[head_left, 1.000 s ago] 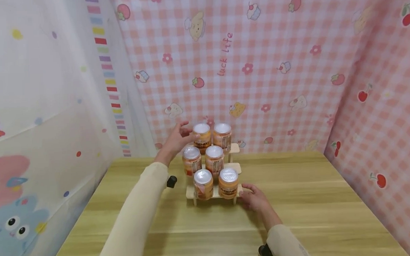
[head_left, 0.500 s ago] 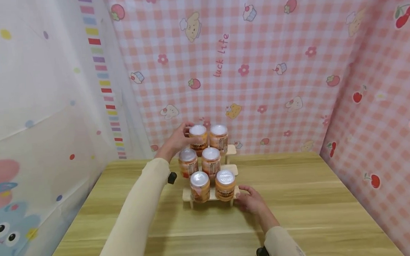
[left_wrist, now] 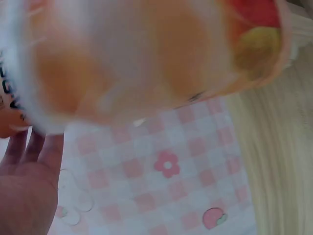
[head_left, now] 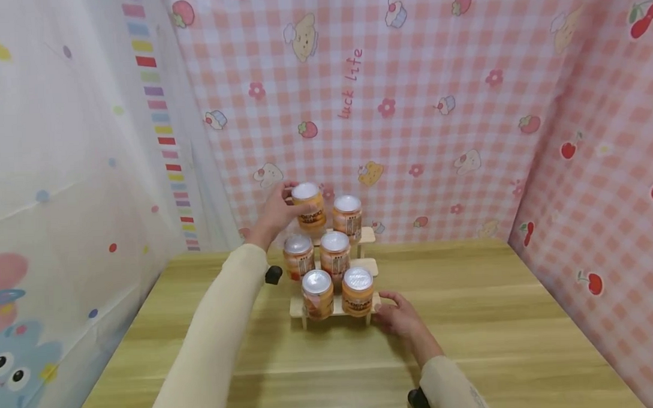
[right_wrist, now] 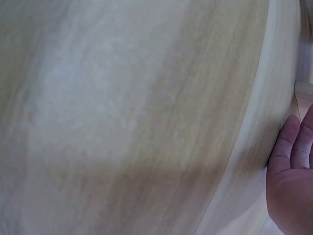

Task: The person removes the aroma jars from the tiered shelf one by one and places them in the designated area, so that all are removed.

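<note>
My left hand [head_left: 279, 213] grips an orange can with a silver lid [head_left: 309, 209] at the top left of a three-step wooden rack [head_left: 369, 267]. This can is tilted slightly and raised off the top step. In the left wrist view, fingers [left_wrist: 36, 152] touch the held can [left_wrist: 10, 105], while another can [left_wrist: 146, 58] fills the near part, blurred. My right hand [head_left: 403, 320] touches the right end of the bottom step; its fingers [right_wrist: 288, 139] look nearly straight in the right wrist view. How its thumb meets the rack is hidden there.
Similar cans stand on the rack: one at the top right [head_left: 347, 218], two on the middle step [head_left: 335, 256], two on the bottom step [head_left: 358, 293]. The rack stands on a wood-grain table [head_left: 471, 319], before a pink checked cloth [head_left: 410, 135].
My left hand has closed around the top left can and raised it up and slightly left, off its step. The right hand stays at the rack's end. The head view has shifted a little.
</note>
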Demonstrator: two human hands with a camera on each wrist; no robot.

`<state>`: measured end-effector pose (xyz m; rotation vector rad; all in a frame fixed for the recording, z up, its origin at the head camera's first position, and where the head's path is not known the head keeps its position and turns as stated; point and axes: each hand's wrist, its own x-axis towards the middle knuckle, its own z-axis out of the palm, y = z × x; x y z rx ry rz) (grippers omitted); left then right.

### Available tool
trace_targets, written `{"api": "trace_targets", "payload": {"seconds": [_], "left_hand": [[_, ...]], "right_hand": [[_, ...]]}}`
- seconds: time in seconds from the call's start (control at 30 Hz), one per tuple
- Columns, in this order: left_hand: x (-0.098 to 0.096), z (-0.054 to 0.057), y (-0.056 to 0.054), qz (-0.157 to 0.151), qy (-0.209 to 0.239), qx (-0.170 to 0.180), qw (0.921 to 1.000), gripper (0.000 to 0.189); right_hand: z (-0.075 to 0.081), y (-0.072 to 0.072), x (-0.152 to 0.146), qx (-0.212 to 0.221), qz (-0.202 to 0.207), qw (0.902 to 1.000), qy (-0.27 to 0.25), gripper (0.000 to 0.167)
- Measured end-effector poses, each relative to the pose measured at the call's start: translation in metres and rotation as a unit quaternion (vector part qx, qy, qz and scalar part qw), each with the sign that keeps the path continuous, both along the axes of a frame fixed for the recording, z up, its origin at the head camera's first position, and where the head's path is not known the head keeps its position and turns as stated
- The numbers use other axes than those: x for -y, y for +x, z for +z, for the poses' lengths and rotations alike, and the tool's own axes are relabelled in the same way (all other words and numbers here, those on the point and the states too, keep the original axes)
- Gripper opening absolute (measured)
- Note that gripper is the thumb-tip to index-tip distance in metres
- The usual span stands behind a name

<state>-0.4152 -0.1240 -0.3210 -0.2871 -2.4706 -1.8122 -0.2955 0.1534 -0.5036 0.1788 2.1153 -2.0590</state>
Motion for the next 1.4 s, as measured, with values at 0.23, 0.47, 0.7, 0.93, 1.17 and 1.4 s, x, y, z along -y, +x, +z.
{"api": "trace_targets", "payload": {"seconds": [0.23,0.47,0.7,0.93,1.17,1.4], "left_hand": [[0.02,0.024,0.01,0.022,0.044,-0.029,0.9984,0.072],[0.052,0.028,0.037,0.03,0.039,-0.032,0.9983,0.073],[0.086,0.02,0.077,0.025,0.022,-0.023,0.9992,0.072],[0.109,-0.015,0.126,0.015,0.005,-0.013,0.9998,0.071],[0.109,-0.071,0.165,0.02,0.016,0.002,0.9997,0.067],[0.085,-0.121,0.19,0.016,0.037,0.034,0.9986,0.068]], "right_hand": [[0.003,-0.003,0.0,0.0,0.01,0.9999,-0.011,0.044],[0.003,0.0,-0.001,0.008,0.011,0.9998,-0.012,0.043],[0.003,0.001,-0.002,0.009,0.014,0.9999,0.002,0.043],[0.002,-0.001,0.0,0.013,0.01,0.9999,-0.004,0.043],[0.001,-0.002,0.003,0.012,0.011,0.9999,-0.001,0.043],[0.004,0.002,0.0,0.005,0.017,0.9998,0.01,0.041]]}}
